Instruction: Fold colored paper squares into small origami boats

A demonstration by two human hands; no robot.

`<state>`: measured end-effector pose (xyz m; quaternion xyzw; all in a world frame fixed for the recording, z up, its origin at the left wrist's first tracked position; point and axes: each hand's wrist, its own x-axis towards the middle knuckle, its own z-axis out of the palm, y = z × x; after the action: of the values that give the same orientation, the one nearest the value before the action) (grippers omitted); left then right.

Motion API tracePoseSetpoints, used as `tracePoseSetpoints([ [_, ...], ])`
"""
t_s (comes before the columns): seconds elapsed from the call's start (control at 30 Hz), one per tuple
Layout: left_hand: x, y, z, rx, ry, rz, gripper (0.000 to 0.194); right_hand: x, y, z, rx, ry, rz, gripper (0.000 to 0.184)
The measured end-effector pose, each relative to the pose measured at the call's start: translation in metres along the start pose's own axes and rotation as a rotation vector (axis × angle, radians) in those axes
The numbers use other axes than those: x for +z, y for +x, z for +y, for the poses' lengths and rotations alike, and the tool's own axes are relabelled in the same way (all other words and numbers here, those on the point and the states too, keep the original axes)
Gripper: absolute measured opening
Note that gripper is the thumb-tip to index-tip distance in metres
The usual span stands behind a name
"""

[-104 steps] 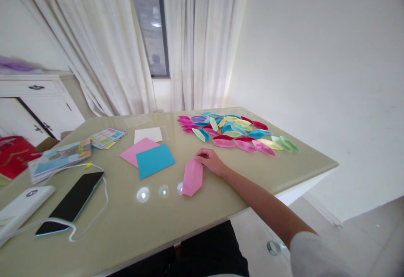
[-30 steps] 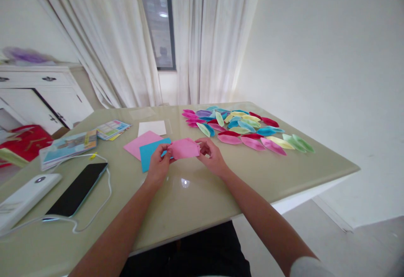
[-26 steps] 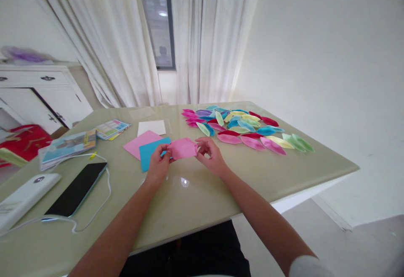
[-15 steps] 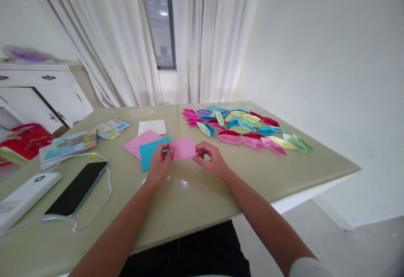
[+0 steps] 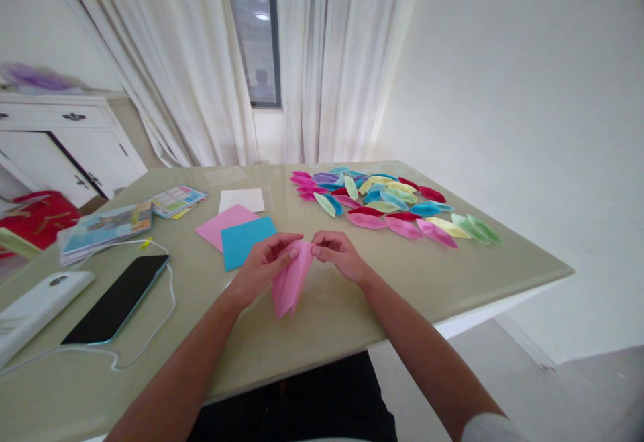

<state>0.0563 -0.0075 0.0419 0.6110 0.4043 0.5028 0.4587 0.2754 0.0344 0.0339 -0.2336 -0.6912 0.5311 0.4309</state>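
Note:
A pink sheet of paper (image 5: 292,280), bent with fold lines along it, is held up between my two hands over the table (image 5: 332,321). My left hand (image 5: 266,261) grips its upper left side, thumb on top. With thumb and fingers pinched, my right hand (image 5: 338,254) holds the upper right corner. Just beyond my left hand lie a blue square of paper (image 5: 246,237) and, partly under it, a pink square of paper (image 5: 226,221). Folded paper pieces (image 5: 366,219) in several colours, shaped like pointed leaves, are spread beyond my right hand.
On the left are a black-screened phone (image 5: 118,301), a white device (image 5: 45,308), a white cable (image 5: 174,288) and booklets (image 5: 108,227). White paper (image 5: 241,200) lies farther back. The table's right edge (image 5: 503,294) borders open floor; curtains (image 5: 347,60) hang behind.
The pink paper has swung from lying sideways between my hands to hanging down toward me. My left hand has shifted right, and my fingers have moved to the paper's upper end.

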Motion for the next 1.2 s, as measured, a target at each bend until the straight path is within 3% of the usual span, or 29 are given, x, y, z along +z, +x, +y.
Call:
tracePoseSetpoints([
  [0.2,-0.006,0.001,-0.006,-0.052,-0.137,0.042,0.042,-0.001,0.004,-0.001,-0.023,0.043,0.041,0.033],
  [0.33,-0.007,0.000,-0.007,-0.087,-0.197,-0.003,0.049,-0.001,0.003,0.000,-0.011,0.074,0.026,0.034],
  [0.47,-0.006,-0.001,-0.008,-0.077,-0.202,-0.050,0.041,0.000,0.002,0.000,0.008,0.111,-0.010,0.036],
  [0.67,-0.008,-0.001,-0.011,0.002,-0.156,-0.116,0.035,0.001,0.001,0.002,0.021,0.158,-0.059,0.035],
  [0.9,-0.013,-0.003,-0.004,0.088,-0.003,-0.317,0.039,-0.002,0.000,0.003,0.033,0.180,-0.091,0.034],
  [1.2,-0.020,0.001,0.000,0.335,0.275,-0.309,0.019,-0.001,0.003,0.008,0.072,0.148,-0.035,0.034],
])
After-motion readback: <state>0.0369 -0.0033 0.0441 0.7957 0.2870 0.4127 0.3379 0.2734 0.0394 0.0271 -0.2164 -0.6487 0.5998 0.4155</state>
